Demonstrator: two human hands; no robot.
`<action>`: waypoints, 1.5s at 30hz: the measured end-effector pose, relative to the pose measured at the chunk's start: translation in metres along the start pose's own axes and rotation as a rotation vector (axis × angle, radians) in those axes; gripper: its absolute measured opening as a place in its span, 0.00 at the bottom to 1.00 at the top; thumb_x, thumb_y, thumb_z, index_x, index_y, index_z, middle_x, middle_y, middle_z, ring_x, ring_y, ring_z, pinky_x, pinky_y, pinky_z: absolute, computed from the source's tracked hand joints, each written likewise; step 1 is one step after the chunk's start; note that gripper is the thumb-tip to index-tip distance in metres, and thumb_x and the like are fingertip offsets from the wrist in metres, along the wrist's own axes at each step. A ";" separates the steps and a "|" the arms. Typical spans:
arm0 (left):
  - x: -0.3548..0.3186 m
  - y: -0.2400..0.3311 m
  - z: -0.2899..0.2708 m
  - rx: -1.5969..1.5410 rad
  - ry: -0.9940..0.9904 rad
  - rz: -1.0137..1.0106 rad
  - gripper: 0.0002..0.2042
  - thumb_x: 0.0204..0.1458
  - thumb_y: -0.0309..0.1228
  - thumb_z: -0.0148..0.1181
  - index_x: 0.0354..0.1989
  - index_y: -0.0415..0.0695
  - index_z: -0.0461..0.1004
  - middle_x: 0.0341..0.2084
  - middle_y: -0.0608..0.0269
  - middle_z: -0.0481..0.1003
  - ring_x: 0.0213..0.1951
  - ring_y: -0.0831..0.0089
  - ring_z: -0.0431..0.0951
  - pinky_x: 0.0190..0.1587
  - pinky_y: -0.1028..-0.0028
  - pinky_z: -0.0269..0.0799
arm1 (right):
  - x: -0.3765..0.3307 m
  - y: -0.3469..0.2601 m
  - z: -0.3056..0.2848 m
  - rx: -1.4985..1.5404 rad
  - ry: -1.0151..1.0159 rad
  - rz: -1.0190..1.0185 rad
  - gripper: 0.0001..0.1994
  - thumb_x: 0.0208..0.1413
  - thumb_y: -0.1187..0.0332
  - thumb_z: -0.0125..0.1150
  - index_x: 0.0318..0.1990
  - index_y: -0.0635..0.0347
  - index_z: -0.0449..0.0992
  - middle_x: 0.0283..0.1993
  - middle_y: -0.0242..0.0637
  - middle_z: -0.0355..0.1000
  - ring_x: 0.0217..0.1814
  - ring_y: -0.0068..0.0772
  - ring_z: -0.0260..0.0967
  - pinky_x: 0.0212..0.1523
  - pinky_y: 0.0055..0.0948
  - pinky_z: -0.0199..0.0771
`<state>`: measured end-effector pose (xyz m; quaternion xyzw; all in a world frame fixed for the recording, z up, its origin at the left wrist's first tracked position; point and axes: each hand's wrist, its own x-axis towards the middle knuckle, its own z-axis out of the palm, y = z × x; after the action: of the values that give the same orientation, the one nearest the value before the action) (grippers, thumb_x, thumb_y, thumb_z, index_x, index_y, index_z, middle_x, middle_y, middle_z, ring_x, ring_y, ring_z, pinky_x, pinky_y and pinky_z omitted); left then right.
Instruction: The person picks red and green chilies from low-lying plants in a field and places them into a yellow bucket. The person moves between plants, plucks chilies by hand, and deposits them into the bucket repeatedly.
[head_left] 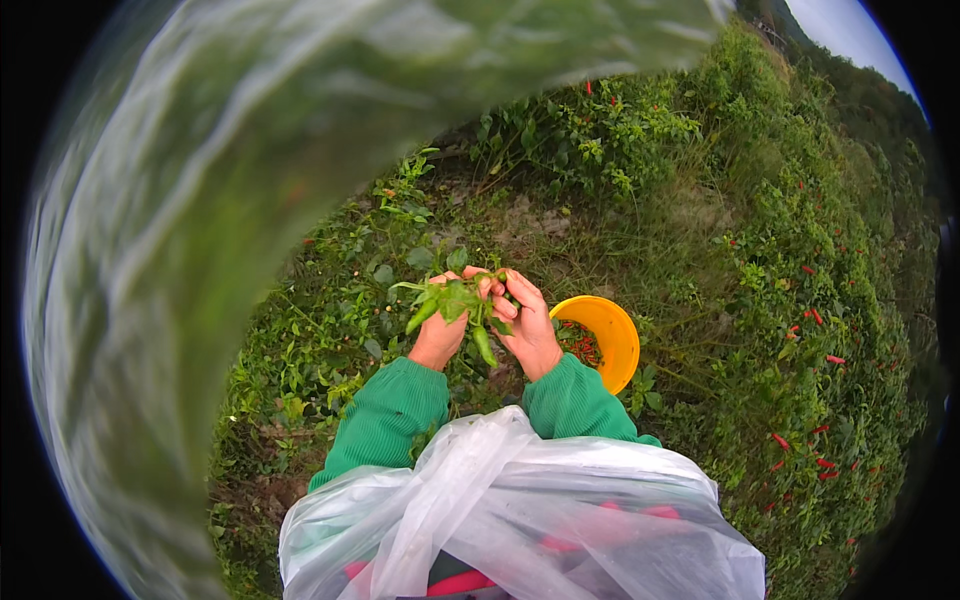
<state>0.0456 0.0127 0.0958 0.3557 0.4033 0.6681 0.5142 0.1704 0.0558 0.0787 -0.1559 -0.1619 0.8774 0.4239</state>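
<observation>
My left hand [438, 338] and my right hand [530, 332] are close together in front of me, both closed round a leafy chili pepper sprig [456, 298]. One green chili [422, 315] sticks out to the left by my left hand, and another green chili [484, 346] hangs down between the hands. My right thumb and fingers pinch the sprig's right side; leaves hide part of the left fingers. Just right of my right hand stands a yellow bucket [622, 345], with red and green chilies [582, 345] low inside it.
Chili plants [590, 140] with some red fruit grow ahead, and a dense row with many red chilies [825, 464] runs along the right. Blurred clear plastic [150, 250] covers the upper left of the view. A plastic sheet [520, 480] drapes over my body.
</observation>
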 end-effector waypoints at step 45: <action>-0.014 0.057 0.008 0.698 -0.316 0.255 0.11 0.47 0.22 0.63 0.39 0.37 0.74 0.31 0.59 0.75 0.33 0.69 0.75 0.35 0.72 0.72 | -0.039 -0.049 0.049 -0.507 -0.167 -0.132 0.09 0.59 0.67 0.54 0.34 0.64 0.73 0.19 0.34 0.67 0.14 0.14 0.52 0.14 0.17 0.50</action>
<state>0.0325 -0.0075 0.1502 0.6543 0.4747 0.4866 0.3313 0.2073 0.0462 0.1490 -0.1731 -0.4206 0.7893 0.4126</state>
